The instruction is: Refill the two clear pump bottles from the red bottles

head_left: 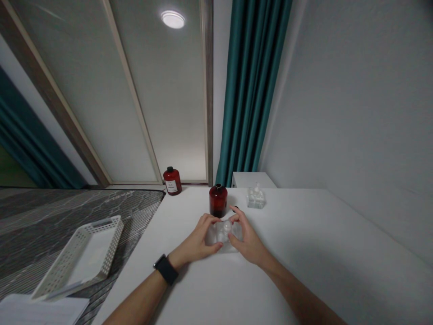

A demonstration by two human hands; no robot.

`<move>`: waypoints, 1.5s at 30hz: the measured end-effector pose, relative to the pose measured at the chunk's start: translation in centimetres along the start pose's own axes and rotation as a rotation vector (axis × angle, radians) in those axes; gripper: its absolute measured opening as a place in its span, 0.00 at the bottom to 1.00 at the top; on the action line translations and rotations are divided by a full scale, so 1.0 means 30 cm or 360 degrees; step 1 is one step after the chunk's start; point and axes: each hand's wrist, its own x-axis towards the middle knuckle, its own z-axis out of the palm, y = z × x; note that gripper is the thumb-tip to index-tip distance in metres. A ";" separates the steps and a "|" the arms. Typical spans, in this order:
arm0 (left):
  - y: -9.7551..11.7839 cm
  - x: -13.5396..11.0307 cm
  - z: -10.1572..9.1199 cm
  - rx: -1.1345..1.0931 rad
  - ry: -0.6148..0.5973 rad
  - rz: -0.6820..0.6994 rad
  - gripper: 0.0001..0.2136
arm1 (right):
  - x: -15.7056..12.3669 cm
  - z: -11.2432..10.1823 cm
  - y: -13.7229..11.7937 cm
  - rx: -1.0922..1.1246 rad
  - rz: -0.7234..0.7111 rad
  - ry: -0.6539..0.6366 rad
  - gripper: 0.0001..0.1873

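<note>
A clear container (pixel 222 231) with a rounded knob-like part on top sits on the white table in front of me; its exact kind is hard to make out. My left hand (pixel 202 241) curls around its left side, thumb at the front and fingers behind. On the other side, my right hand (pixel 248 239) has thumb and fingers bent around the knob and right edge, with one finger raised. Just behind stands a dark red bottle (pixel 218 201) with its neck uncapped. A small black cap (pixel 236 209) lies beside it, partly hidden by my right fingers.
A labelled red bottle with a black cap (pixel 172 181) stands at the table's far left corner. Another clear container (pixel 256 197) sits at the back right. Left of the white table (pixel 304 239), a white basket (pixel 111 248) and papers (pixel 40 310) lie on a grey patterned surface.
</note>
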 end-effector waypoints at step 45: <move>-0.013 0.000 0.007 -0.0009 0.0002 0.0019 0.23 | -0.001 0.004 0.001 -0.0008 0.0020 -0.0057 0.33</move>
